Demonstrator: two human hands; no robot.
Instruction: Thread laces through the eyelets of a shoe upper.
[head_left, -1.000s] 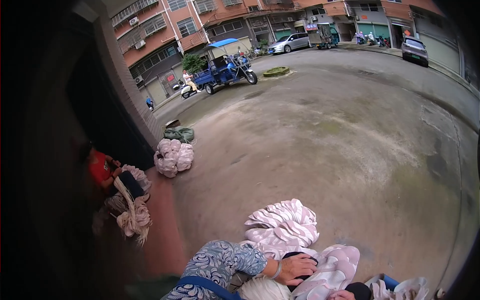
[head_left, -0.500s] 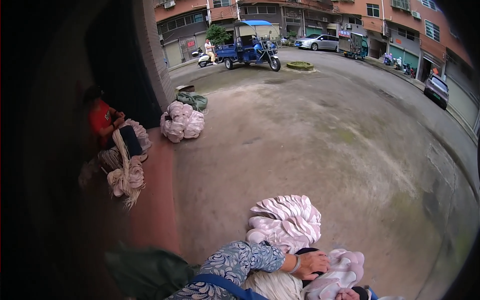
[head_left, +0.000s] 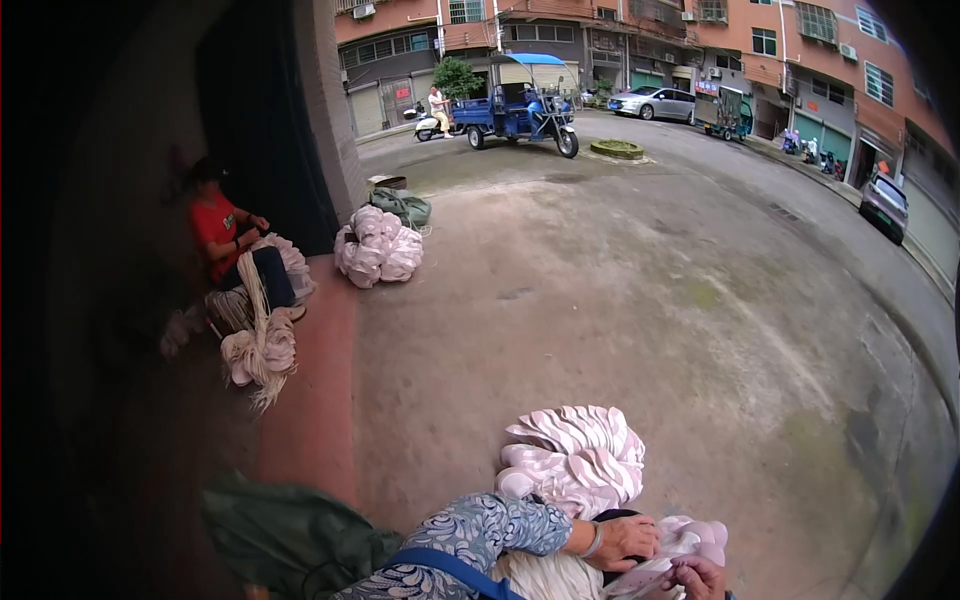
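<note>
In front of my lap lies a bundle of pale pink and white, sole-shaped flat pieces [head_left: 700, 537]. My left hand [head_left: 628, 540], with a bracelet at the wrist, rests over dark fabric with its fingers bent onto the bundle's left edge. To its right, my right hand [head_left: 697, 577] is closed in a pinch at the bundle's near side; what the fingers hold is too small to make out. A hank of cream strands [head_left: 548, 572] lies under my left forearm. Just beyond it, a larger stack of the same pink and white pieces [head_left: 575, 460] sits on the ground.
At left, a person in a red top [head_left: 215, 232] sits beside pink pieces and cream strands [head_left: 262, 355]. More pink bundles [head_left: 378, 248] lie by the wall corner. Dark green cloth [head_left: 295, 535] is at my left. A blue three-wheeler [head_left: 520, 112] stands across the concrete yard.
My right hand has risen into view, its fingers now pinched above the bundle. My left hand stays nearly in place. The whole view has shifted slightly.
</note>
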